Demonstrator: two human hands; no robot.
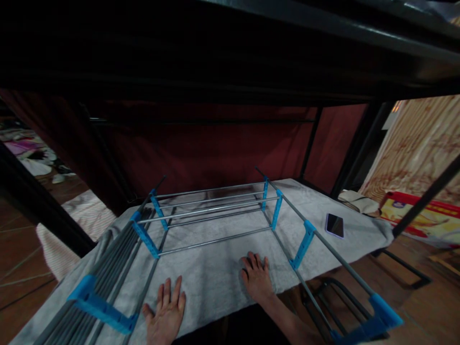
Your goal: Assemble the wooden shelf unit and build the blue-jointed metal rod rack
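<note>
My left hand [166, 309] rests on the pale grey cloth [212, 282], fingers spread and nothing in them. My right hand [257, 279] lies on the same cloth, fingers apart and also holding nothing. Around and beyond both hands lies a partly built rack of grey tubes [212, 209] joined by blue plastic connectors [304, 244]. Long tubes run toward me along both sides, and crosspieces span only the far section. Left of my left hand is a blue connector [102, 306], with a bundle of loose tubes [115, 261] beside the frame.
A phone [334, 225] lies on the cloth at the right. Low overhead runs a dark beam [230, 57], with black metal posts at the sides. A dark red curtain [201, 153] hangs behind. A red and yellow box [420, 213] stands at the far right.
</note>
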